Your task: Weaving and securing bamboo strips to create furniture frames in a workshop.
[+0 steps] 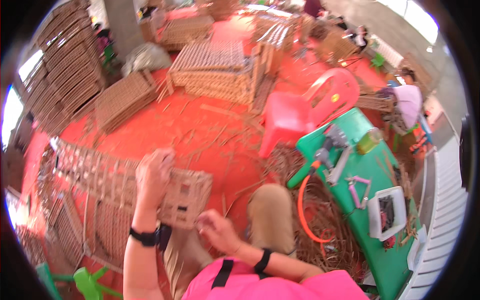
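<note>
Left hand (154, 172) with fingers clamped on the top edge of a woven basket (185, 197) held over the knees, right hand (217, 231) fingers curled together just beside its lower corner, pink chair (300, 115) behind, green desk (385, 250) to the right

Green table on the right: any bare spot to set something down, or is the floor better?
Green table is crowded: nail gun, pink pliers, white tray. Freer: red floor between woven panel in left hand and pink chair, though straw-littered.

Tan open-weave wicker panel (185, 195), red floor (200, 125), pink chair (305, 110), green table (395, 260) w/ white tray (387, 212).
</note>
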Demonstrator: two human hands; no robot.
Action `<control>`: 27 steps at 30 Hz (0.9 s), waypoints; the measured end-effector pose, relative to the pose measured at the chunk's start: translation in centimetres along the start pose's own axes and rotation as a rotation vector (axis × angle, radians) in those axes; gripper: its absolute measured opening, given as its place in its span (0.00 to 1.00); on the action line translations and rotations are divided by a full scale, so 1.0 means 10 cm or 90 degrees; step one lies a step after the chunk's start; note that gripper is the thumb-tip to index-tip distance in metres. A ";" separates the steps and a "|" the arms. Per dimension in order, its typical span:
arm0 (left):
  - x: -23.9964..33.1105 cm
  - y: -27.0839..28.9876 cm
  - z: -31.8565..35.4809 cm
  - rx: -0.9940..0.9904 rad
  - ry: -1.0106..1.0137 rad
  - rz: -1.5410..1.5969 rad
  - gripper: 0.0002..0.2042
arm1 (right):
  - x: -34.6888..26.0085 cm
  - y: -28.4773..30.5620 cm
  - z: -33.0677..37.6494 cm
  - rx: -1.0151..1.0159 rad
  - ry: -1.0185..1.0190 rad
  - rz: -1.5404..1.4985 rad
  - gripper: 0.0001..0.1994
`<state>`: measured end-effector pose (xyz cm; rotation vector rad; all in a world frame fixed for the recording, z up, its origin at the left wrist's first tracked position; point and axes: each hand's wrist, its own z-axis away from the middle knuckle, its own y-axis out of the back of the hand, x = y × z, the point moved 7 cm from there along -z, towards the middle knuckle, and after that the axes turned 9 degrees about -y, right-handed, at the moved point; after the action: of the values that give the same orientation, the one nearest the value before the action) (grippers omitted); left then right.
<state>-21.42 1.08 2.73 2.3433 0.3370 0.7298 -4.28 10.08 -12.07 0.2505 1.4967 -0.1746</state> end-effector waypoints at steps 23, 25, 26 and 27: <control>0.03 0.05 -0.02 -0.234 0.001 0.334 0.11 | -0.87 0.46 -0.54 0.227 0.287 0.038 0.09; 0.10 0.04 0.01 -0.237 -0.014 0.321 0.11 | -0.91 0.48 -0.56 0.226 0.311 0.055 0.09; 0.11 0.04 0.04 -0.230 -0.019 0.273 0.11 | -0.96 0.48 -0.55 0.224 0.336 0.074 0.08; 0.12 0.04 0.05 -0.223 -0.024 0.226 0.10 | -0.98 0.50 -0.56 0.227 0.336 0.072 0.08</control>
<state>-20.13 1.00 3.17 2.0959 -0.2165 0.8323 -8.97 15.99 -2.37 0.7085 1.9635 -0.3003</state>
